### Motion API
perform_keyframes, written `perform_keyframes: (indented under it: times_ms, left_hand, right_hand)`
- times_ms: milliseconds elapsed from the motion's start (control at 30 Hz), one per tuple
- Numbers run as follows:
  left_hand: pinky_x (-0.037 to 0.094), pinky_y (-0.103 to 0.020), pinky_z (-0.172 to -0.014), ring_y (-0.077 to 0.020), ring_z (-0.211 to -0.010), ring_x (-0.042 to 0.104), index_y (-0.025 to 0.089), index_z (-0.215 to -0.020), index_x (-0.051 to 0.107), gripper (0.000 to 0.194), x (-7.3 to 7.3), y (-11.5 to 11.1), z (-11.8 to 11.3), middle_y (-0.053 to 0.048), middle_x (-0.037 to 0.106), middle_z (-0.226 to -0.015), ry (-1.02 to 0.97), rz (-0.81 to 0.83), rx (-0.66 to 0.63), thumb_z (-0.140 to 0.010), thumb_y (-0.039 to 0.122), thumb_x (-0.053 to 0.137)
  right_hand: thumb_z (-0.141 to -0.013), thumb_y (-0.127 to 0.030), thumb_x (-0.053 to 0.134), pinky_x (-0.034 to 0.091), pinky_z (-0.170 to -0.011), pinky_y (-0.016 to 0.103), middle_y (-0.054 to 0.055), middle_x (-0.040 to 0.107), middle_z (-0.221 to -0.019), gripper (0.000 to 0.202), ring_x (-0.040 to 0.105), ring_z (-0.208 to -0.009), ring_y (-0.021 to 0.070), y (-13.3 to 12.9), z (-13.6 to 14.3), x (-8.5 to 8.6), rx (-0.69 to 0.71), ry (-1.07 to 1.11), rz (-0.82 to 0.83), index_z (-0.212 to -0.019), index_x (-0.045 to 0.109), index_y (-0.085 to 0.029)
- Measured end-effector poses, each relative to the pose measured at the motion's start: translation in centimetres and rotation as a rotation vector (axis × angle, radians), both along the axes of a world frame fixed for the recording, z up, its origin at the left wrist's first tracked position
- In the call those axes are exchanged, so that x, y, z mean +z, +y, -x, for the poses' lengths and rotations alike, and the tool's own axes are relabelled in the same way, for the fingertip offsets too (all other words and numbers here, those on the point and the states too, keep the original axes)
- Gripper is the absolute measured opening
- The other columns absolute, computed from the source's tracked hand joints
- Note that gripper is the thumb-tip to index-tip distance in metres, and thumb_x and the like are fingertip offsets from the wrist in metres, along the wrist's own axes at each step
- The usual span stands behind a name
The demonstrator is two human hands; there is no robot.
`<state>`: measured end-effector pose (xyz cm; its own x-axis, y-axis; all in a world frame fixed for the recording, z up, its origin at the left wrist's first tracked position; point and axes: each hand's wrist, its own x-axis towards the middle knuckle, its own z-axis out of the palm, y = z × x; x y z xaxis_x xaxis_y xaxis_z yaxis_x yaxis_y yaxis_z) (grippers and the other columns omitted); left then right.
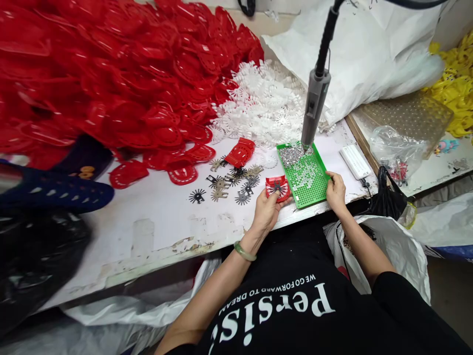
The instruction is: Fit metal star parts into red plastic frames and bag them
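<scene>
My left hand (266,209) grips a red plastic strap piece (272,181), with its thumb on a black spoked piece (279,189) that lies over it. My right hand (335,191) has its fingers closed at the right edge of a green perforated tray (312,199). Small metal screws (291,157) and small pale parts (306,176) lie in this tray. A grey electric screwdriver (314,106) hangs tip down over the tray. Left of my left hand are loose black and tan spoked pieces (220,185) and another red strap piece (240,152).
A big heap of red plastic pieces (121,74) fills the back left, beside a pile of white spoked pieces (262,106). Dark blue shoes (55,190) and a black bag (37,261) sit at the left. A white power box (355,161) stands right of the tray.
</scene>
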<state>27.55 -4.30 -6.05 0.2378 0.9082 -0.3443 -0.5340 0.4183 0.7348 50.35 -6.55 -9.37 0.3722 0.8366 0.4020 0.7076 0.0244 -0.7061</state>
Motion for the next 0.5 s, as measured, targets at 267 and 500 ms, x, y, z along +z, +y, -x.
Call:
perform_keyframes:
  times_ms: [267,500]
  left_hand:
    - [0.057,-0.033,-0.068,-0.0196,-0.072,0.071,0.013,-0.094,0.06,0.032,0.3,-0.8,1.6,-0.006,0.07,-0.081,0.08,0.031,0.058,-0.067,0.027,0.072]
    - [0.057,-0.031,-0.068,-0.0197,-0.073,0.071,0.012,-0.092,0.062,0.034,0.7,-2.5,2.3,-0.007,0.072,-0.081,0.054,0.09,0.083,-0.065,0.028,0.076]
  right_hand:
    - [-0.087,-0.049,0.057,0.04,-0.108,0.05,0.014,0.045,-0.143,0.067,0.048,-0.127,0.0272,5.1,0.7,8.0,0.127,0.036,-0.145,-0.143,0.029,-0.027]
    - [-0.081,-0.065,0.058,0.043,-0.105,0.053,0.01,0.053,-0.135,0.089,0.054,-0.123,0.0258,17.3,3.8,11.9,0.482,0.087,-0.194,-0.149,0.012,-0.032]
